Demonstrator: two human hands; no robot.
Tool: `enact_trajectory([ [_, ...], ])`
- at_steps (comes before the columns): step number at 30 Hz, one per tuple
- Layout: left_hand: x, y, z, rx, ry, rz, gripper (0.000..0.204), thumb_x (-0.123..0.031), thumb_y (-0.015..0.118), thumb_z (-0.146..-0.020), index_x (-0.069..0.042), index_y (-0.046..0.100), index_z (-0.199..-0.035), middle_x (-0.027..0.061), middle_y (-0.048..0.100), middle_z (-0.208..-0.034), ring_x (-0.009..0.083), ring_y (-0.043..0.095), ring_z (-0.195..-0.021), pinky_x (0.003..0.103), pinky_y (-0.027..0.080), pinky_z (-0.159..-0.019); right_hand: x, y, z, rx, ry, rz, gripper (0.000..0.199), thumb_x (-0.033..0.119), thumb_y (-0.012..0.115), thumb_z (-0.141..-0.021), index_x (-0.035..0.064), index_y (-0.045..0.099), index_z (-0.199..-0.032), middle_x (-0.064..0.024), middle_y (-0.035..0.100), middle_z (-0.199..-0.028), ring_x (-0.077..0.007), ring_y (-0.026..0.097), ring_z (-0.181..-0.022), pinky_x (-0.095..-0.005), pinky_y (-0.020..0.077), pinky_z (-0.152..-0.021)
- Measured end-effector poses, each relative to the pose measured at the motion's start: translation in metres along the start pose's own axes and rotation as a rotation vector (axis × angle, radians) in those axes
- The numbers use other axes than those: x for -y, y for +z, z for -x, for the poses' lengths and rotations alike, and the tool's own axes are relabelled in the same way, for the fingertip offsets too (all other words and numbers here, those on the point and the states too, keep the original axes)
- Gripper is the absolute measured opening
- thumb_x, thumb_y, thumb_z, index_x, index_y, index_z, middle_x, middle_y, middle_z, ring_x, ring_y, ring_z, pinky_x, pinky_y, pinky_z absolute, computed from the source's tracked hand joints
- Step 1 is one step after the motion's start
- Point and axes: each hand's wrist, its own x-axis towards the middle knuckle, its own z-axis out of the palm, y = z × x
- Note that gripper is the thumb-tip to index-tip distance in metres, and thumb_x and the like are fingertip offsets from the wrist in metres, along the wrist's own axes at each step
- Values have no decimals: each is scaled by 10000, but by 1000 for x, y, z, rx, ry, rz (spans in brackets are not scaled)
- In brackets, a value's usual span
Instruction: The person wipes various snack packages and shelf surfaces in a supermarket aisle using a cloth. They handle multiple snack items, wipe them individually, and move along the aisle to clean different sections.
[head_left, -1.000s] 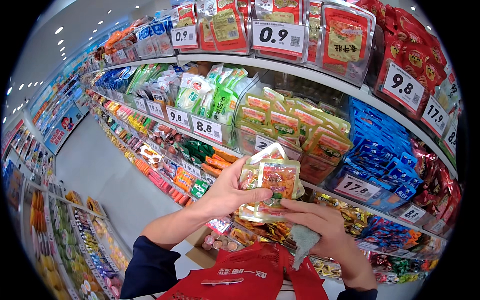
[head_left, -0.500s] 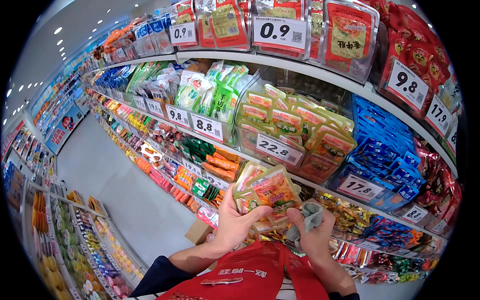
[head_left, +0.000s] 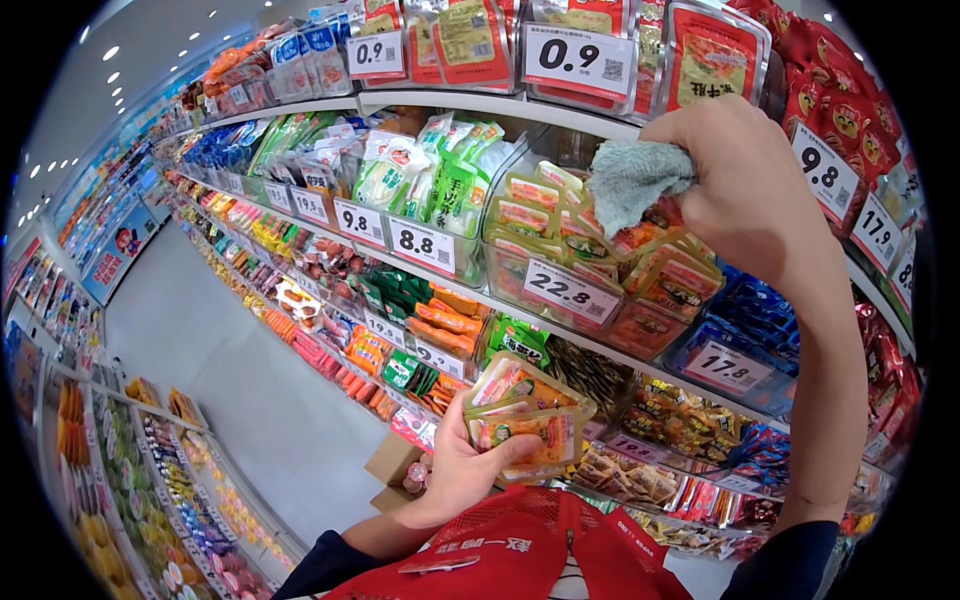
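My left hand [head_left: 462,468] is low in front of my red vest, its thumb and fingers closed round several flat snack packs [head_left: 535,430] with orange contents and pale green edges. Up at the shelf, my right hand [head_left: 735,175] is closed on a bunched grey-green cloth [head_left: 638,182]. It is held over the clear bin [head_left: 515,280], where similar green-edged packs [head_left: 522,218] stand in rows. An orange-faced pack [head_left: 645,238] shows just beneath the cloth; whether my fingers touch it is hidden.
Blue packets [head_left: 745,320] fill the bin to the right, and white-and-green bags [head_left: 390,180] the one to the left. A white shelf edge [head_left: 480,105] runs above my reach. An open cardboard box [head_left: 393,462] is on the floor [head_left: 230,370] beside my left forearm.
My right hand has left the held packs and risen to the bin with the cloth. My left hand stays low, still holding packs.
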Motion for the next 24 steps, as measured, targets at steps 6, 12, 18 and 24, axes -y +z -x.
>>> enact_trajectory([
  [6, 3, -13, 7, -4, 12, -26, 596, 12, 769, -849, 1, 422, -1334, 107, 638, -1212, 172, 639, -1107, 327, 556, -927, 13, 16, -49, 227, -99, 99, 157, -16, 631, -703, 7, 713, -835, -193, 688, -834, -366, 679, -820, -454, 539, -705],
  [12, 3, -18, 6, -5, -2, 7, 575, 39, 748, -855, 1, 421, -1326, 114, 637, -1219, 180, 642, -1115, 338, 562, -934, 26, 28, -55, 297, -232, 142, 74, 26, 666, -726, 6, 713, -780, -184, 703, -784, -334, 716, -776, -435, 569, -678],
  [18, 4, -21, 5, 7, -22, -11, 569, 42, 741, -860, -8, 420, -1327, 113, 638, -1218, 186, 649, -1107, 338, 574, -914, 28, 24, -55, 258, -265, 156, 55, 3, 669, -657, 12, 668, -712, -169, 647, -728, -370, 665, -762, -459, 527, -671],
  [24, -2, -17, 2, 9, -95, 5, 568, 46, 745, -852, -12, 433, -1323, 109, 639, -1203, 182, 662, -1066, 331, 578, -891, 43, 27, -47, 242, -390, 124, 36, 47, 700, -628, 42, 673, -652, -140, 659, -690, -303, 689, -688, -396, 521, -578],
])
